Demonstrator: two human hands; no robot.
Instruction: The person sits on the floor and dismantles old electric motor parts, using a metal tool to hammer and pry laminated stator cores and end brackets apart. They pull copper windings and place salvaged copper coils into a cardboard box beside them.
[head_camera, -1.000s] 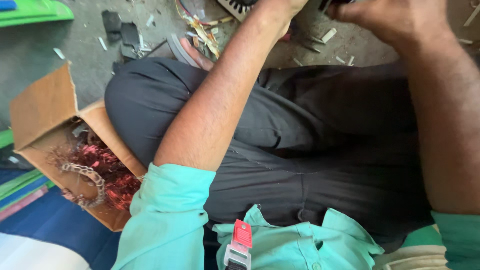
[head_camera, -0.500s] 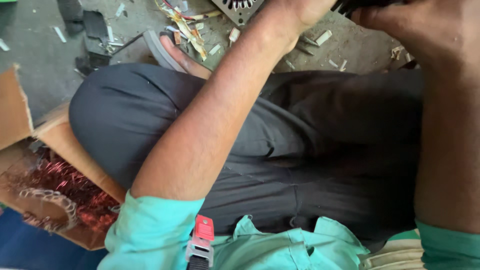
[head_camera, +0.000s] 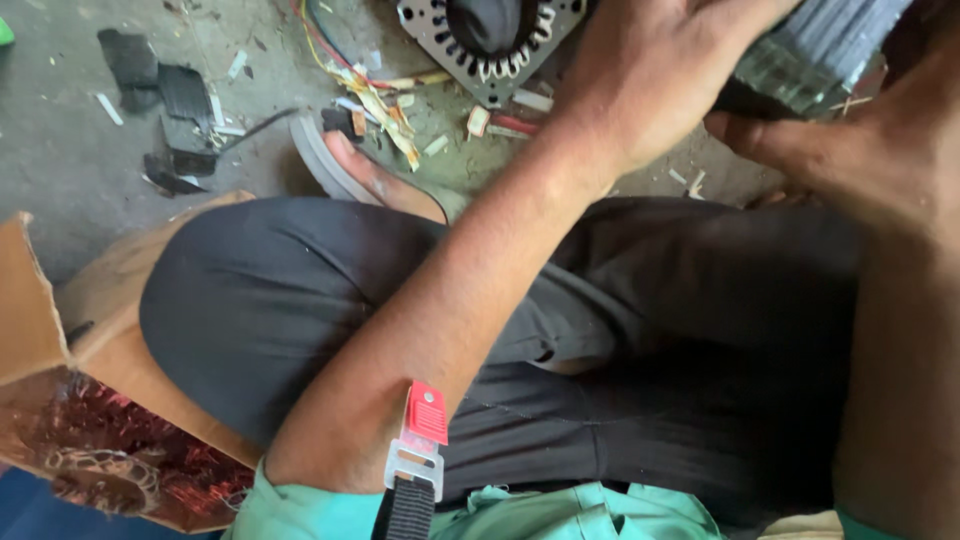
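Two hands (head_camera: 760, 90) gripping one ribbed metal block (head_camera: 820, 50), one cardboard box (head_camera: 60, 400)

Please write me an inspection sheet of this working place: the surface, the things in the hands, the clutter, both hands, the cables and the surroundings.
Surface: grey concrete floor, dusty, with small scraps.
Job's things: ribbed grey metal block, held between both hands; slotted motor stator lies on the floor beyond the knee.
Clutter: black broken plastic pieces; pale paper strips and chips.
Grippers: left hand lies on the block; right hand grips it from below.
Cables: thin red and yellow wires on the floor; one dark wire by the sandal.
Surroundings: cardboard box beside the left leg, holding copper winding wire.
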